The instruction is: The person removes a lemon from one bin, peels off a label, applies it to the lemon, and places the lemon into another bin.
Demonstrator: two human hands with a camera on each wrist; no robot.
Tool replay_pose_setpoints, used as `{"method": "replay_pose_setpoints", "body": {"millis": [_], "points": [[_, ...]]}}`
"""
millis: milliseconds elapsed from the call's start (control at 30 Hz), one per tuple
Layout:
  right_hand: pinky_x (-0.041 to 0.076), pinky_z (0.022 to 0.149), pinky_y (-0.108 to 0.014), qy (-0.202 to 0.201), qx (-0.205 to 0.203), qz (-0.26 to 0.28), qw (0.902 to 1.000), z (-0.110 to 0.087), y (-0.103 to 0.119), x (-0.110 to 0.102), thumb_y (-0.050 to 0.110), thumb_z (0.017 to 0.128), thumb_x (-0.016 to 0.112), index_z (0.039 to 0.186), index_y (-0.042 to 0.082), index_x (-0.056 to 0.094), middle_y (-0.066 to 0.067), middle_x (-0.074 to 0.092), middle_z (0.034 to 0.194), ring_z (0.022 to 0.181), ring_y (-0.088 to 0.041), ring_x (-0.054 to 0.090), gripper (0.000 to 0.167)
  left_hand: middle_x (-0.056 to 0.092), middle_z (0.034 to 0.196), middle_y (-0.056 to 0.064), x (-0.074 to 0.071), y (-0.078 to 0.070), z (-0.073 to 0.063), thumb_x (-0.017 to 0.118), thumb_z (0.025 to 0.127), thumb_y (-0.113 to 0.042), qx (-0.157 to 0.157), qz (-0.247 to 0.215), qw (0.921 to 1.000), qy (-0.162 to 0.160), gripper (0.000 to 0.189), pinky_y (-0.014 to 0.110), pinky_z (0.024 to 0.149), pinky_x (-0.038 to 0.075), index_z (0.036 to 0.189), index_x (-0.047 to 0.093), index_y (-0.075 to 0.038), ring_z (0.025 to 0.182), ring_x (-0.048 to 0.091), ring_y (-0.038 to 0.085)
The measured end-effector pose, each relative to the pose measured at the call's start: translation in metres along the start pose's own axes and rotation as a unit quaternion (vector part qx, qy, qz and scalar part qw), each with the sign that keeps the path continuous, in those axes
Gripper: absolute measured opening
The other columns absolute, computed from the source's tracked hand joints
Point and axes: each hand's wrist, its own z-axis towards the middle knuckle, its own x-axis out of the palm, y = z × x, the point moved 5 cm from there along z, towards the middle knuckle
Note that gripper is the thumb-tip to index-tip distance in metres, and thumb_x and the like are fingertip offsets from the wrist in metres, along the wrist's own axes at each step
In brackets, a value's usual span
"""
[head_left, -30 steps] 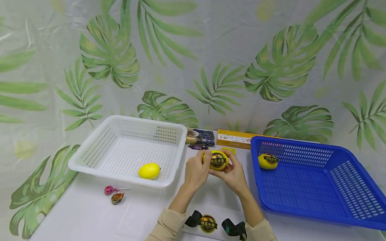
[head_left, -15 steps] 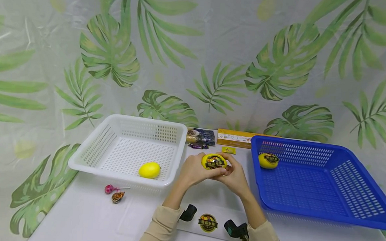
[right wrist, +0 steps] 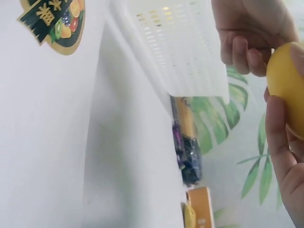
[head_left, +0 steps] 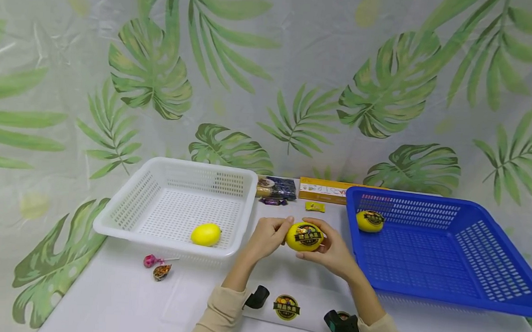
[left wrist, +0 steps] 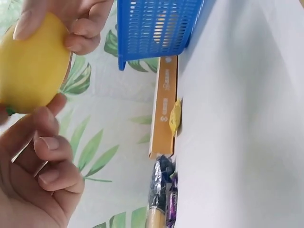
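A yellow lemon [head_left: 294, 241] with a black-and-gold label [head_left: 308, 236] on its upper side is held above the table between both hands. My right hand [head_left: 335, 255] grips it from the right, thumb below and fingers over the far side. My left hand [head_left: 264, 237] pinches its left end between thumb and forefinger, the other fingers curled in. In the left wrist view the lemon [left wrist: 33, 66] shows a bare yellow side with a green stem end by the left fingertips. A white sheet [head_left: 310, 316] with a round label [head_left: 286, 307] lies below the wrists.
To the left stands a white basket [head_left: 171, 249] with a plain lemon [head_left: 206, 234]; to the right, a blue basket [head_left: 422, 289] with a labelled lemon [head_left: 368, 222]. A lollipop [head_left: 150, 260], wrapped candy [head_left: 161, 272], yellow packet [head_left: 315, 206], purple candy [head_left: 273, 201] and orange box [head_left: 323, 190] lie around.
The left hand has drawn back from around the lemon to its left end. The right hand has moved right and toward the person, and the lemon's label now faces up between the hands.
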Motion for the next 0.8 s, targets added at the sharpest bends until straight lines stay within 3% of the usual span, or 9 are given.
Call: {"method": "replay_pose_setpoints", "body": {"millis": [100, 200, 367, 567, 800], "points": [[0.054, 0.075, -0.028, 0.004, 0.005, -0.013, 0.9999, -0.005, 0.003, -0.004, -0.001, 0.071, 0.079, 0.132, 0.001, 0.043, -0.025, 0.048, 0.126, 0.095, -0.015, 0.060, 0.071, 0.055, 0.052, 0.003, 0.003, 0.002, -0.001, 0.043, 0.100, -0.025, 0.001, -0.041, 0.9990, -0.016, 0.042, 0.020, 0.042, 0.036, 0.071, 0.065, -0.004, 0.043, 0.042, 0.005], [0.054, 0.074, -0.027, -0.002, 0.015, -0.030, 0.9994, -0.011, 0.007, -0.012, 0.001, 0.072, 0.079, 0.132, 0.001, 0.043, -0.024, 0.049, 0.123, 0.093, -0.015, 0.061, 0.071, 0.060, 0.058, 0.011, 0.011, 0.004, -0.003, 0.044, 0.100, -0.021, -0.014, -0.058, 0.9982, -0.007, 0.033, 0.021, 0.043, 0.041, 0.086, 0.067, -0.001, 0.043, 0.049, 0.010], [0.054, 0.073, -0.026, -0.004, 0.034, -0.073, 0.9967, -0.022, 0.016, -0.034, 0.002, 0.072, 0.079, 0.132, 0.001, 0.041, -0.023, 0.049, 0.121, 0.093, -0.012, 0.061, 0.071, 0.068, 0.076, 0.012, 0.034, 0.011, -0.005, 0.054, 0.095, -0.023, -0.027, -0.025, 0.9988, 0.031, 0.024, 0.021, 0.052, 0.048, 0.103, 0.065, -0.003, 0.055, 0.060, 0.013], [0.053, 0.071, -0.024, -0.008, 0.030, -0.169, 0.9852, -0.032, 0.029, -0.072, 0.007, 0.074, 0.079, 0.131, -0.002, 0.041, -0.022, 0.049, 0.122, 0.090, -0.007, 0.058, 0.069, 0.068, 0.100, 0.014, 0.060, 0.008, 0.002, 0.063, 0.089, -0.026, -0.017, -0.034, 0.9963, 0.077, 0.040, 0.020, 0.068, 0.050, 0.123, 0.055, -0.006, 0.078, 0.065, 0.012], [0.052, 0.075, -0.023, 0.028, 0.060, -0.170, 0.9833, -0.031, 0.027, -0.128, 0.006, 0.081, 0.072, 0.135, -0.003, 0.034, -0.018, 0.049, 0.118, 0.090, -0.009, 0.059, 0.066, 0.061, 0.120, 0.017, 0.095, -0.001, 0.020, 0.065, 0.088, -0.031, -0.024, -0.065, 0.9882, 0.137, 0.058, 0.018, 0.070, 0.050, 0.139, 0.042, -0.017, 0.087, 0.066, 0.010]]}}
